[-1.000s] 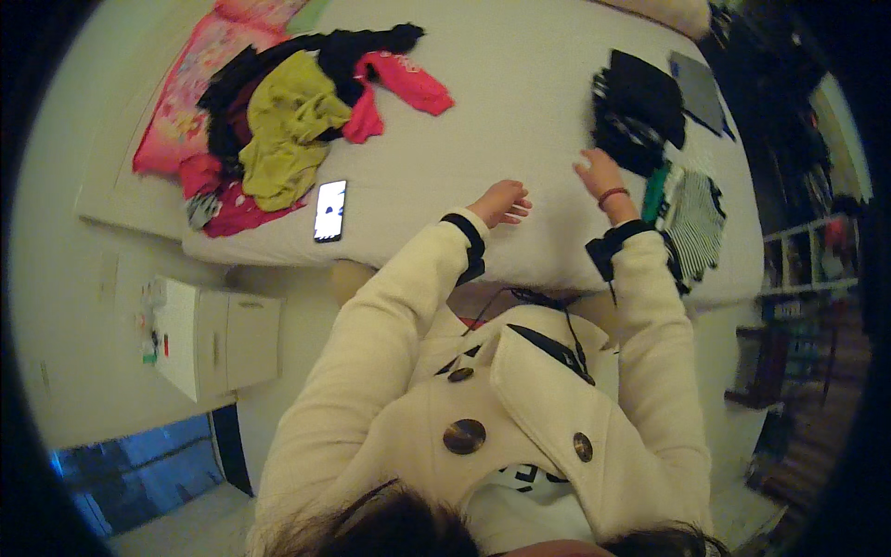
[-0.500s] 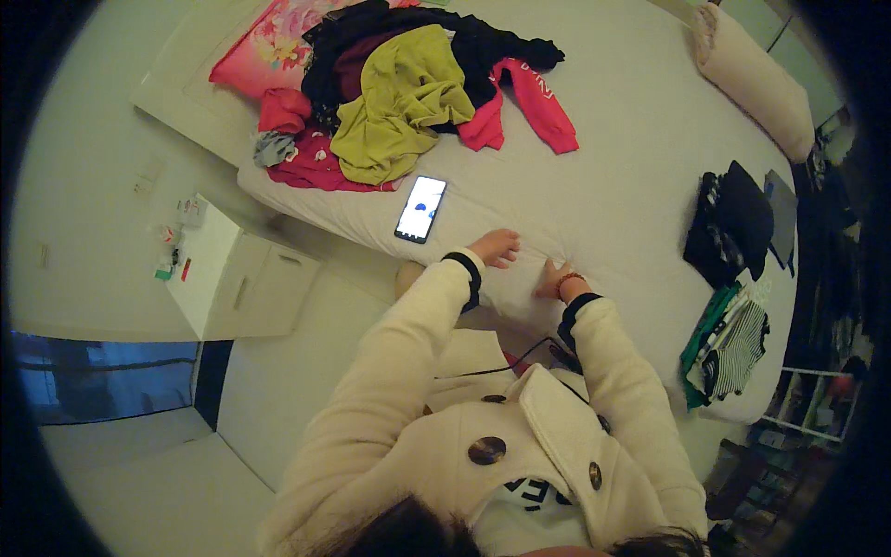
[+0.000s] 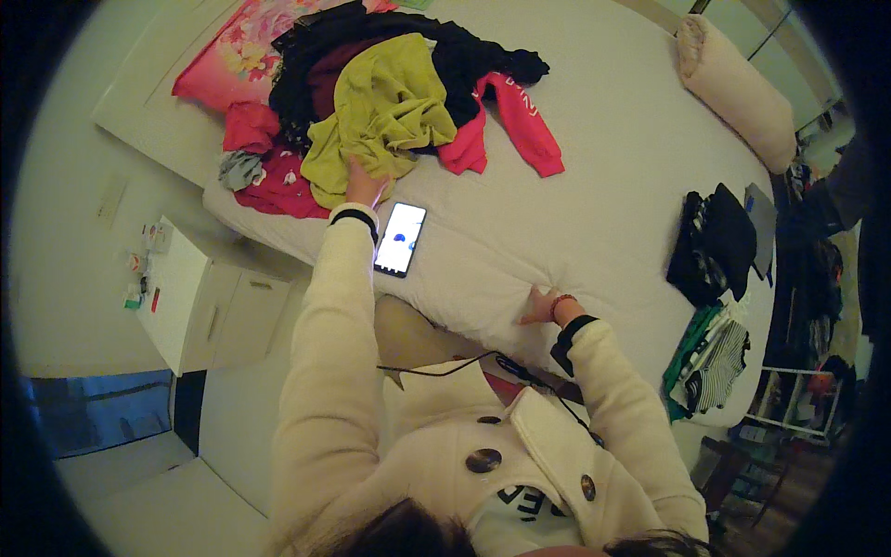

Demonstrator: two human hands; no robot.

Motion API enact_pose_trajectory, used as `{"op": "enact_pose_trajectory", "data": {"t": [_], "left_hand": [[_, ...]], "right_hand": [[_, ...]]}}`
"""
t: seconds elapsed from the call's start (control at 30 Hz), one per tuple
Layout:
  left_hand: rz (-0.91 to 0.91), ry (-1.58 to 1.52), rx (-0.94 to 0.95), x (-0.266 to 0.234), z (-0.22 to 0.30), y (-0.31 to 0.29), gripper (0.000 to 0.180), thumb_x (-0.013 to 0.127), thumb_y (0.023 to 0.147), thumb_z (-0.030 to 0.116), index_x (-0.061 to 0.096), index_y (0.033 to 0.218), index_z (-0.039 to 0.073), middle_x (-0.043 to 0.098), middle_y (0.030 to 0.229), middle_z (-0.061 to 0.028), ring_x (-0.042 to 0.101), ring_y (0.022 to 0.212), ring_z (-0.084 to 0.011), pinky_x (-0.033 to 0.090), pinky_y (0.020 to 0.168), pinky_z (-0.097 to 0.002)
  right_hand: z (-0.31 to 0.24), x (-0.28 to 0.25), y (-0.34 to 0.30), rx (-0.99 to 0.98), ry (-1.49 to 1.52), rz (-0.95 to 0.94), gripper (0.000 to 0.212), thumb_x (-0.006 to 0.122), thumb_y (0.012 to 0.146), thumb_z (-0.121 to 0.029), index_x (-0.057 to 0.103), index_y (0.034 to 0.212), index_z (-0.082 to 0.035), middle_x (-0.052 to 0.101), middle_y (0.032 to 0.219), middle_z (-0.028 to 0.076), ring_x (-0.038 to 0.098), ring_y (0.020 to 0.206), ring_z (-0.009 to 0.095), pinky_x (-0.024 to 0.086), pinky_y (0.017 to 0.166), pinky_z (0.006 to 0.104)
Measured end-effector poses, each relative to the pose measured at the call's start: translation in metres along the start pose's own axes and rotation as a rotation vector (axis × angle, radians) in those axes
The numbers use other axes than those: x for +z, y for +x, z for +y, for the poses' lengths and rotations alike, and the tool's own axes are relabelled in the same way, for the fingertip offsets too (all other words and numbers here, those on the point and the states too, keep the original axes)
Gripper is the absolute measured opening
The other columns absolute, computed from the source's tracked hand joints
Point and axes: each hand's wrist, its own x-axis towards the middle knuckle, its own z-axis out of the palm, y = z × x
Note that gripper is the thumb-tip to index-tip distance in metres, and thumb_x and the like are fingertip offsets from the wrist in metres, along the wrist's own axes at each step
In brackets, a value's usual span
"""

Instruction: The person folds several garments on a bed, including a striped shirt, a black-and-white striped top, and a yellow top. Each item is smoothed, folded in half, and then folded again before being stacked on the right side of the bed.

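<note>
A crumpled yellow-green garment (image 3: 385, 102) lies at the front of a clothes pile on the bed. My left hand (image 3: 365, 183) reaches its near edge, fingers apart against the cloth and partly lost in its folds. Just right of that wrist, a phone (image 3: 401, 239) with a lit screen rests on the white sheet (image 3: 594, 223). My right hand (image 3: 540, 304), a beaded bracelet at its wrist, is on the sheet near the bed's front edge. Its fingers are spread and hold nothing.
Black clothes (image 3: 464, 60), a red sleeve (image 3: 524, 125) and a floral pillow (image 3: 237, 60) surround the pile. At the right are folded dark clothes (image 3: 729, 237), a striped folded garment (image 3: 719, 367) and a rolled pale quilt (image 3: 738, 93). A white cabinet (image 3: 209, 311) stands left.
My left hand has moved left and away from me, past the phone to the yellow-green garment. My right hand stays on the sheet. The whole view has shifted slightly.
</note>
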Motion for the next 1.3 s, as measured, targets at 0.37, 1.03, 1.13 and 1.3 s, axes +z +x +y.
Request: {"op": "enact_pose_trajectory", "data": {"t": [0.37, 1.03, 1.13, 1.3], "left_hand": [[0.067, -0.296, 0.115, 0.022, 0.061, 0.028, 0.025, 0.057, 0.076, 0.018, 0.060, 0.094, 0.000, 0.059, 0.094, -0.0191, 0.055, 0.087, -0.0351, 0.044, 0.076, -0.0391], [-1.643, -0.093, 0.324, 0.113, 0.182, -0.351, 0.022, 0.057, 0.084, 0.026, 0.060, 0.085, 0.003, 0.059, 0.074, -0.0040, 0.056, 0.067, -0.0124, 0.048, 0.060, -0.0271], [-1.726, -0.117, 0.380, 0.102, 0.190, -0.355, 0.023, 0.058, 0.084, 0.025, 0.060, 0.082, 0.002, 0.060, 0.071, -0.0042, 0.057, 0.065, -0.0130, 0.048, 0.062, -0.0265], [-1.769, -0.131, 0.275, 0.079, 0.195, -0.349, 0.025, 0.056, 0.084, 0.025, 0.061, 0.092, 0.002, 0.063, 0.083, -0.0066, 0.060, 0.073, -0.0145, 0.048, 0.066, -0.0266]], "right_hand": [[-0.003, -0.005, -0.013, -0.040, -0.007, 0.058, 0.110, 0.061, 0.059, -0.069, 0.016, 0.141, -0.012, 0.018, 0.138, 0.032, 0.026, 0.127, 0.045, 0.029, 0.101, 0.0479], [0.164, 0.121, -0.071, -0.722, 2.290, 0.532, 0.058, 0.052, 0.082, -0.047, 0.048, 0.121, -0.004, 0.058, 0.113, 0.009, 0.057, 0.098, 0.022, 0.046, 0.085, 0.0351], [0.159, 0.102, -0.090, -0.515, 2.210, 0.279, 0.047, 0.052, 0.083, -0.038, 0.052, 0.116, -0.003, 0.061, 0.105, 0.009, 0.059, 0.090, 0.023, 0.047, 0.081, 0.0362], [0.146, 0.074, -0.112, -0.525, 1.885, 0.682, 0.040, 0.053, 0.082, -0.019, 0.049, 0.118, -0.002, 0.059, 0.104, 0.011, 0.058, 0.090, 0.022, 0.046, 0.082, 0.0322]]}}
